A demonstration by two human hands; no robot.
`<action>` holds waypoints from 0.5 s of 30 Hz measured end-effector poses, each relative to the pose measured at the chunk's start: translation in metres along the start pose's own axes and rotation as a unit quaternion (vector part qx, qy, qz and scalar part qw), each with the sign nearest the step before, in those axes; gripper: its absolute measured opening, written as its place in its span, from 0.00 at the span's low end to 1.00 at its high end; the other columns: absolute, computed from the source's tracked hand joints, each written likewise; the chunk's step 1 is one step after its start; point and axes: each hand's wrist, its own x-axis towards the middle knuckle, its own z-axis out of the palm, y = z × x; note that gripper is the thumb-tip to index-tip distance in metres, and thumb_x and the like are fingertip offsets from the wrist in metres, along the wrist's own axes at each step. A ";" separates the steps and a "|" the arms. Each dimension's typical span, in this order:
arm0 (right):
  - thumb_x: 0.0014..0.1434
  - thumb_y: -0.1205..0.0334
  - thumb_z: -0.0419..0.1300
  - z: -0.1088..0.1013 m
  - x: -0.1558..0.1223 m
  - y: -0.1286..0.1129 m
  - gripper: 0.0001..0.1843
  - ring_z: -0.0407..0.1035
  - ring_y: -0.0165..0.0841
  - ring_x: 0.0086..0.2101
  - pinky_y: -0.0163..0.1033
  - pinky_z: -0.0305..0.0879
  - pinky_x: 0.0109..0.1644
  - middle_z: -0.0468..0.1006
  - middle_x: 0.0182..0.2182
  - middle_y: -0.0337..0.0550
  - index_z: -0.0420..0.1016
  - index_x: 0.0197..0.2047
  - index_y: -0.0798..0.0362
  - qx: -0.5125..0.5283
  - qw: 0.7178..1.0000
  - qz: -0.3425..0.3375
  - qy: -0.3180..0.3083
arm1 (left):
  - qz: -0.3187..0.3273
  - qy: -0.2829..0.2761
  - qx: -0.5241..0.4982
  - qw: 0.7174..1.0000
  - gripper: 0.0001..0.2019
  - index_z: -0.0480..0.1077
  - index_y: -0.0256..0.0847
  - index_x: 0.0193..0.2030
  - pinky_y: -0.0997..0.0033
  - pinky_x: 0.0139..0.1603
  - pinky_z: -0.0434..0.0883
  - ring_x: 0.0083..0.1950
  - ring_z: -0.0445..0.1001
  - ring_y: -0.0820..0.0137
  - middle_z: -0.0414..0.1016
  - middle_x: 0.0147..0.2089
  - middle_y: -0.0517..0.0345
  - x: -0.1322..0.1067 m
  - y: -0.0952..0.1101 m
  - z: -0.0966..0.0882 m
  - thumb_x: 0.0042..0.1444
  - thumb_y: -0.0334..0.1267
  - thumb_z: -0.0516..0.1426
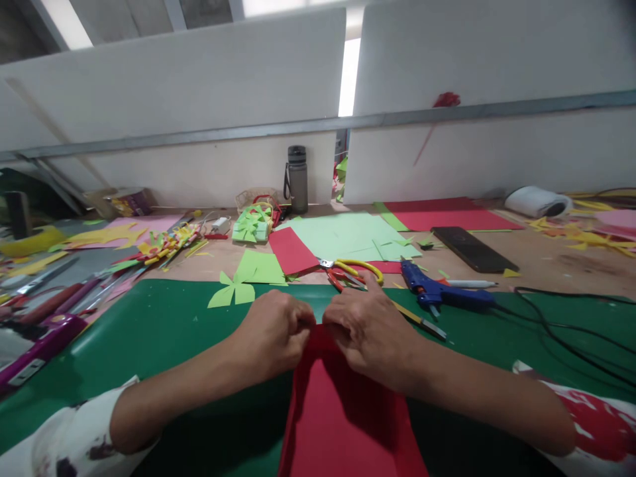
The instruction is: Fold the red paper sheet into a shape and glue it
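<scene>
- Two hands meet at the far edge of a red paper sheet (342,417) that lies on the green cutting mat (163,331), near the middle of the table (546,258).
- Left hand (275,334) is curled, its fingers (298,324) pinched on the sheet's far edge, left of the centre.
- Right hand (365,331) mirrors it, fingers (335,321) pinched on the same edge just beside the left ones; the two hands almost touch.
- The sheet runs from the hands toward the near edge of the view, and its long side edges look turned up slightly.
- Just beyond the right hand lie scissors (348,270) with yellow and red handles, resting partly on a smaller red piece (292,250) and a large pale green sheet (342,235).
- To the right of the scissors sits a blue glue gun (437,290), its black cord (561,331) trailing right across the mat.
- A dark phone (467,248) lies farther right, near another red sheet (450,215).
- Green paper cut-outs (232,291) rest at the mat's far edge, left of the hands.
- A grey bottle (298,179) stands at the far side against the white partition (199,99).
- Mixed coloured scraps and tools (163,245) crowd the far left.
</scene>
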 end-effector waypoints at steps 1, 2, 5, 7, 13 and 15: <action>0.48 0.74 0.53 0.001 0.000 0.001 0.09 0.62 0.30 0.27 0.49 0.46 0.52 0.70 0.20 0.36 0.68 0.21 0.54 -0.005 1.000 -0.001 0.003 | -0.001 0.000 -0.006 1.000 0.11 0.75 0.36 0.24 0.75 0.27 0.56 0.24 0.64 0.74 0.72 0.21 0.58 -0.001 -0.001 0.000 0.42 0.23 0.51; 0.49 0.74 0.52 0.002 -0.001 0.003 0.10 0.62 0.30 0.27 0.49 0.45 0.52 0.70 0.20 0.36 0.67 0.21 0.54 -0.007 1.000 -0.003 0.006 | -0.002 0.003 -0.012 1.000 0.11 0.75 0.36 0.24 0.76 0.27 0.56 0.23 0.64 0.75 0.72 0.20 0.58 -0.002 -0.001 -0.001 0.42 0.24 0.51; 0.52 0.73 0.52 0.003 -0.001 0.006 0.11 0.62 0.31 0.28 0.48 0.45 0.53 0.71 0.21 0.35 0.68 0.21 0.53 -0.008 1.000 -0.007 0.004 | -0.011 0.018 -0.019 1.000 0.11 0.75 0.35 0.25 0.76 0.26 0.57 0.24 0.65 0.75 0.72 0.21 0.59 -0.005 -0.004 -0.001 0.44 0.25 0.51; 0.54 0.71 0.53 0.003 -0.002 0.008 0.12 0.63 0.31 0.29 0.48 0.45 0.53 0.71 0.21 0.35 0.67 0.21 0.53 -0.005 1.000 -0.002 -0.001 | -0.013 0.020 -0.020 1.000 0.11 0.75 0.36 0.25 0.77 0.26 0.57 0.24 0.66 0.74 0.73 0.22 0.59 -0.007 -0.006 -0.002 0.45 0.25 0.51; 0.51 0.73 0.54 0.000 -0.002 0.009 0.11 0.63 0.30 0.28 0.48 0.45 0.54 0.70 0.20 0.35 0.67 0.20 0.54 -0.003 1.000 0.005 -0.010 | -0.015 -0.021 0.059 0.998 0.11 0.75 0.40 0.27 0.73 0.33 0.62 0.26 0.70 0.72 0.75 0.23 0.60 -0.009 -0.007 -0.005 0.47 0.26 0.52; 0.49 0.75 0.55 0.000 -0.001 0.006 0.10 0.64 0.31 0.29 0.49 0.45 0.54 0.72 0.21 0.35 0.68 0.20 0.54 -0.001 1.000 0.000 -0.017 | -0.009 -0.042 0.113 0.993 0.09 0.76 0.41 0.30 0.68 0.40 0.63 0.28 0.72 0.69 0.77 0.26 0.58 -0.006 -0.002 -0.005 0.50 0.29 0.54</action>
